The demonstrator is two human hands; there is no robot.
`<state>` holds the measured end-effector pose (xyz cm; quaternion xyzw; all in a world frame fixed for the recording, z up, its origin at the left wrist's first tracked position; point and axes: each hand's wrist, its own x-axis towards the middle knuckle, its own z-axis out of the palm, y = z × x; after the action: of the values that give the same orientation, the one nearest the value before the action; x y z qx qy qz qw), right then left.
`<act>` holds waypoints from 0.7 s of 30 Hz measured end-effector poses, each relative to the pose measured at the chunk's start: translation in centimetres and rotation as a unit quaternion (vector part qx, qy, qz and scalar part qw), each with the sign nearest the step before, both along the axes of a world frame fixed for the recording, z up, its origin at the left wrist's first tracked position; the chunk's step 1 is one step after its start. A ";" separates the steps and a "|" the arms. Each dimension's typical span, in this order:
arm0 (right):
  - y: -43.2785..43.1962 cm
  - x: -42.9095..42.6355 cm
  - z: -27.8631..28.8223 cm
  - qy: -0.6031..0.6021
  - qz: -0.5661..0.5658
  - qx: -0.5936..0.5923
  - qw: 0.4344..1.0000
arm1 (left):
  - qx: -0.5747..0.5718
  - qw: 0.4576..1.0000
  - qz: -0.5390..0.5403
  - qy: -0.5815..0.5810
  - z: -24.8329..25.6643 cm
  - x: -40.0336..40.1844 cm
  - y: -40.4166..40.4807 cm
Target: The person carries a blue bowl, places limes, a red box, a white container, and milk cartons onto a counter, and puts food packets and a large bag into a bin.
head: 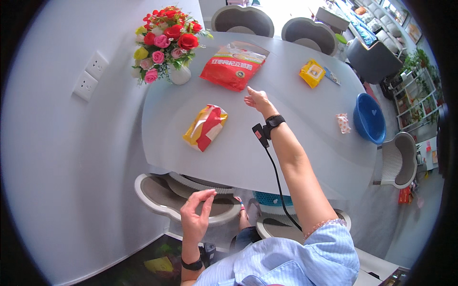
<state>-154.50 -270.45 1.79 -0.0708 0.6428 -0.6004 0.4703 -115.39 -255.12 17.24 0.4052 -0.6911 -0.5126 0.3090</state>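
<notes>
My right hand [256,99] reaches over the table with its thumb extended and fingers loosely bent, nothing seen in it. Just beyond its fingertips lies a large red plastic pouch [232,68] with a clear upper part and printed writing; I cannot tell whether they touch. My left hand [196,213] is raised in front of the near table edge, above a chair. Its thumb and fingers curve toward each other with a gap, holding nothing visible. Ahead of it on the table lies a yellow, red and white plastic packet [206,127].
The pale table [243,157] also bears a vase of artificial flowers [170,43], a yellow wipes pack [312,73], a flat blue packet [332,76], a small dotted packet [343,123] and a blue basin [368,118]. Chairs [243,21] surround it. A black cable [277,175] hangs from my right wrist.
</notes>
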 end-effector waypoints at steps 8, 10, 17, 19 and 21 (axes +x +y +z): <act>-6.2 -0.3 -2.8 -0.058 -0.132 -0.028 0.989 | 0.020 1.000 -0.004 -0.004 0.3 2.0 -2.5; -6.8 1.0 -1.9 -0.059 -0.162 -0.031 0.985 | -0.001 1.000 -0.002 -0.024 0.2 2.5 -2.6; 0.4 -1.2 -1.1 -0.025 -0.131 0.032 0.991 | -0.042 0.998 -0.037 -0.023 0.8 1.8 -1.9; 4.1 -1.9 0.3 -0.041 -0.043 0.021 0.998 | -0.043 0.998 -0.051 -0.007 0.4 1.1 -1.6; 8.1 -3.3 1.2 -0.024 -0.039 0.022 0.999 | -0.041 0.995 -0.093 0.016 0.2 -0.2 -0.9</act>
<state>-157.84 -262.38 2.98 -0.0210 0.6464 -0.6059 0.4632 -115.54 -256.05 17.44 0.3179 -0.7412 -0.5165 0.2878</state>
